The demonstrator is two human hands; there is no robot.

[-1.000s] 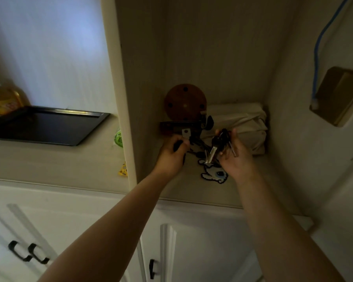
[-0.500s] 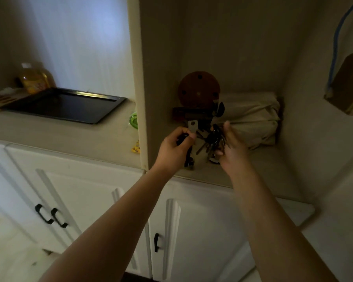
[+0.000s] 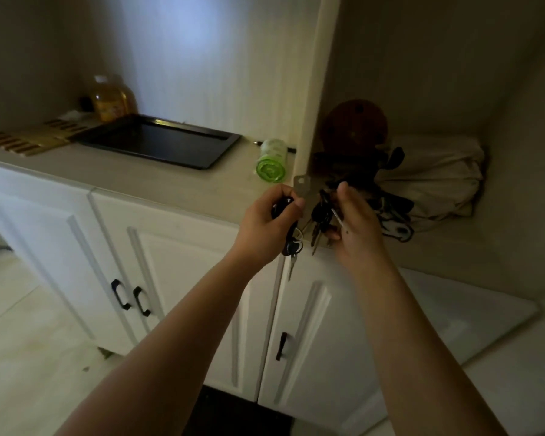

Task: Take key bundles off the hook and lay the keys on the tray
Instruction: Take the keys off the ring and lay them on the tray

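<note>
Head-camera view, starting at the fingertips: the left hand (image 3: 265, 228) has its thumb and fingers curled tight around a dark key bundle with a black fob and small silver keys (image 3: 291, 243), which dangles below the fist, one silver key hanging lowest. The right hand (image 3: 356, 228) is cupped with its fingers closed on a second dark bunch of black-headed keys on a ring (image 3: 321, 220), thumb raised above it. A flat pale metal tag (image 3: 302, 191) shows between the two hands; I cannot tell which bundle it belongs to.

Just behind the hands, in a dim alcove, stands a round brown wooden hook holder (image 3: 354, 127) with a dark bar beneath it, and more dark items lie at its foot, too shadowed to identify. A cream cloth bag (image 3: 434, 171) slumps beside it.

Farther out to the left, past the upright cabinet panel, a black rectangular metal tray (image 3: 221, 144) sits on the beige countertop (image 3: 158, 180), well apart from both hands and bare as far as I can see. A green plastic bottle lying on its side (image 3: 270, 158) rests between tray and panel.

Both bundles appear to be off the hook, so the carrying step seems to be in hand. Next, the hands need to swing left around the panel, clear the green bottle, and lower the keys flat onto the tray.
</note>
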